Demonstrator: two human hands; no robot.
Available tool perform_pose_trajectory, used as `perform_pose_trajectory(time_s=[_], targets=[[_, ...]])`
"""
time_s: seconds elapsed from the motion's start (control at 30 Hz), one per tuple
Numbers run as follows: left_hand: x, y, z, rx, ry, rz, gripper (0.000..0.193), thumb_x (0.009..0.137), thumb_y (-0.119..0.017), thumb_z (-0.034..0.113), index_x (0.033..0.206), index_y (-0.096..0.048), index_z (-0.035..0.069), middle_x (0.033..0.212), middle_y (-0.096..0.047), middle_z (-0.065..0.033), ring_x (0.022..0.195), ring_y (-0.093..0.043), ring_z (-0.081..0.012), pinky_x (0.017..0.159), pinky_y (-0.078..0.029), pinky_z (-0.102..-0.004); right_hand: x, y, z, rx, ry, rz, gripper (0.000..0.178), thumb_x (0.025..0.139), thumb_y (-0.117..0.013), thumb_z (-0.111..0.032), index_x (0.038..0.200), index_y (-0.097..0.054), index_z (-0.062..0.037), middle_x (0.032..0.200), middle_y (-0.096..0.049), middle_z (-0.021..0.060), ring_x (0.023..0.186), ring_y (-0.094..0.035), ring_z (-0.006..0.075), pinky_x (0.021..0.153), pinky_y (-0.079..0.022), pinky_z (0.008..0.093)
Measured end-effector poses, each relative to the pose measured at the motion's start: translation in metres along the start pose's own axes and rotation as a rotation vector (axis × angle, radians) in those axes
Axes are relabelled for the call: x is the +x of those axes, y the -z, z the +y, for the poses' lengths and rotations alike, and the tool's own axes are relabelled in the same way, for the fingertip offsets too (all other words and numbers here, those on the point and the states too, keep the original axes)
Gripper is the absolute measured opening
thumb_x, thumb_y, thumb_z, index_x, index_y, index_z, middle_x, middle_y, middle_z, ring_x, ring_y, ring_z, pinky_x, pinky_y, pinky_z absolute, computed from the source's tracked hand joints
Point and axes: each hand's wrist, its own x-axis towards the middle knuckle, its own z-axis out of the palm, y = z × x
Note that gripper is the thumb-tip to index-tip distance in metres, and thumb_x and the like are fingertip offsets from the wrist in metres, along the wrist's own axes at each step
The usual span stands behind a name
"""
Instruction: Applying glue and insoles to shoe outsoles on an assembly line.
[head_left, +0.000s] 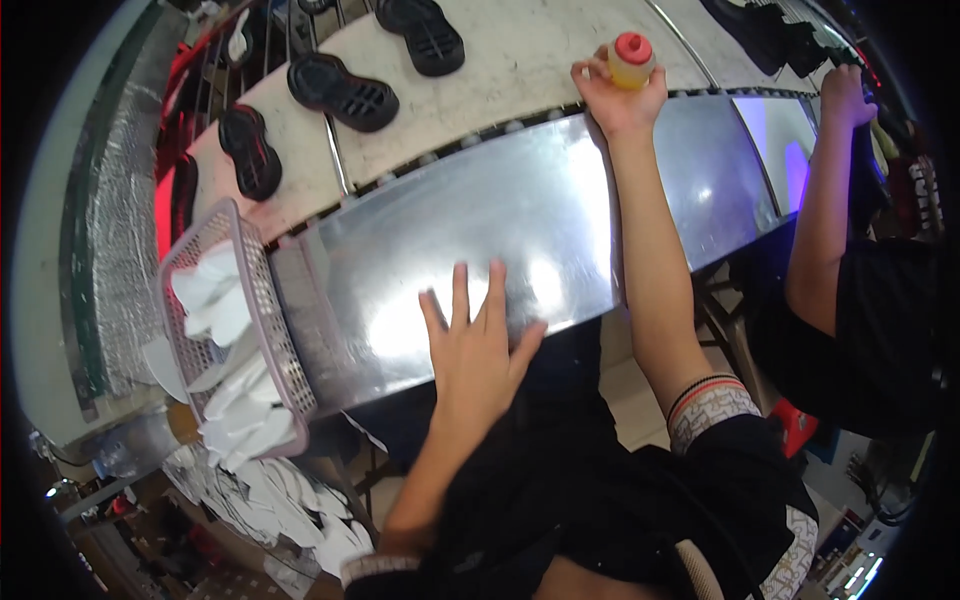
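Note:
My left hand (470, 370) is open, its fingers spread over the near edge of a shiny metal work surface (430, 215); nothing is in it. Farther out, my right arm reaches across the metal to the belt, where my right hand (622, 108) is closed round a small bottle (631, 62). The bottle is translucent with yellow liquid inside and a red cap. Black shoe soles lie on the pale conveyor belt (520, 45) beyond, among them one sole (342, 92) to the left of my right hand.
A pinkish perforated basket (283, 335) with white thin pieces (215, 290) stands at the left end of the metal surface. A co-worker's arm (815, 240) reaches to the belt on the right, near dark shoe parts (750, 35). Metal rods cross the belt.

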Motion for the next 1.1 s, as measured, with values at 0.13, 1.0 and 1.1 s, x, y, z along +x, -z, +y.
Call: perform_pose_trajectory(time_s=[0.13, 1.0, 1.1], targets=[[0.038, 0.005, -0.003, -0.082, -0.071, 0.097, 0.074, 0.091, -0.051, 0.046, 0.142, -0.031, -0.004, 0.129, -0.053, -0.0228, 0.136, -0.029, -0.0415, 0.11, -0.014, -0.0601, -0.003, -0.017, 0.01, -0.047, -0.045, 0.019, 0.048, 0.086, -0.039, -0.045, 0.102, -0.053, -0.0017, 0.09, -0.054, 0.0139, 0.063, -0.041, 0.0203, 0.082, -0.04, 0.0418], [0.101, -0.023, -0.003, -0.083, -0.16, 0.276, 0.079, 0.088, -0.055, 0.049, 0.142, -0.031, -0.003, 0.135, -0.051, -0.0163, 0.136, -0.03, -0.0402, 0.109, -0.015, -0.0611, -0.015, -0.01, 0.01, -0.084, 0.045, 0.153, 0.034, 0.081, -0.055, -0.038, 0.098, -0.054, -0.0088, 0.086, -0.057, 0.0072, 0.07, -0.05, 0.0207, 0.077, -0.043, 0.0429], [0.093, -0.028, -0.008, -0.095, -0.132, 0.267, 0.079, 0.088, -0.055, 0.049, 0.142, -0.031, -0.003, 0.133, -0.053, -0.0168, 0.136, -0.031, -0.0386, 0.11, -0.014, -0.0604, -0.009, -0.004, 0.008, -0.083, -0.027, 0.079, 0.036, 0.081, -0.053, -0.039, 0.098, -0.053, -0.0072, 0.085, -0.055, 0.0082, 0.067, -0.047, 0.0209, 0.077, -0.042, 0.0434]])
